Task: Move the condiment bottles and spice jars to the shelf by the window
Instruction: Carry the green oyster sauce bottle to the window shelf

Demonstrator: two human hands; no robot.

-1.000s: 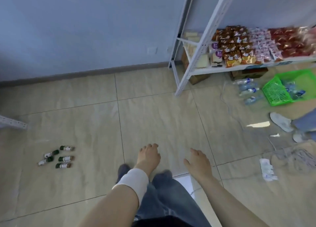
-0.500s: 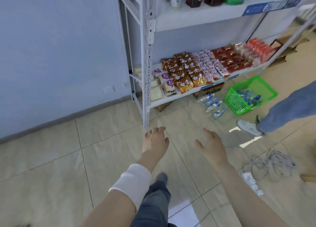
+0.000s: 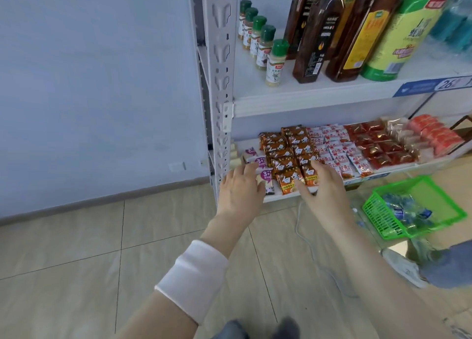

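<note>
Several green-capped spice jars stand in a row at the left end of the white shelf. Beside them stand dark condiment bottles and a large green and yellow bottle. My left hand and my right hand hang in front of the lower shelf, below the jars. Both have relaxed fingers and hold nothing. A white band wraps my left wrist.
Snack packets fill the lower shelf. A green basket with water bottles sits on the tiled floor at right. Another person's shoe and trouser leg are at the right edge. A white cable lies on the floor.
The view has swung up and right from the floor to the shelf. The small bottles on the floor have left the view. Both empty hands have come closer to the shelf.
</note>
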